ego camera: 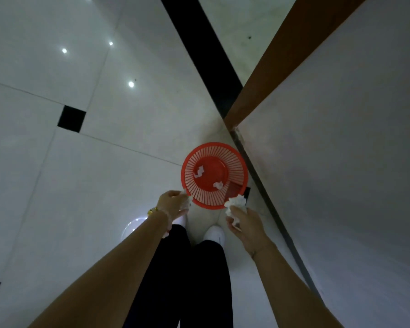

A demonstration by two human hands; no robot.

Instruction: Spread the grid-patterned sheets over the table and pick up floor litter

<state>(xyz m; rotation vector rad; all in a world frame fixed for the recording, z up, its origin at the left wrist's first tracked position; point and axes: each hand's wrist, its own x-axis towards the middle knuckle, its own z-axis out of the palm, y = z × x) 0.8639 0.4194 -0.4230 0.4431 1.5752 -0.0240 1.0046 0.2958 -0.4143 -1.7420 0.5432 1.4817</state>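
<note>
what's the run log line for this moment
stage: binning litter | left hand: holds paper | right hand: holds crumpled tissue | red basket: two scraps inside

Floor (57,185) is glossy white tile, smooth enough to mirror the ceiling lights, with polished black inlay squares (71,118) and a black strip (199,50). The basket (214,175) looks like shiny red plastic, slatted walls and a solid smooth bottom. Crumpled paper (tissue-like, soft and wrinkly) sits in it as two wads (199,172), and more of the same white stuff is scrunched in the right hand (244,227) and left hand (173,203). Wall (341,162) is matt, flat grey-white. The trim board (282,55) reads as brown wood, dull finish. Trousers (182,280) are dark matt cloth; shoe (214,234) is smooth white.
</note>
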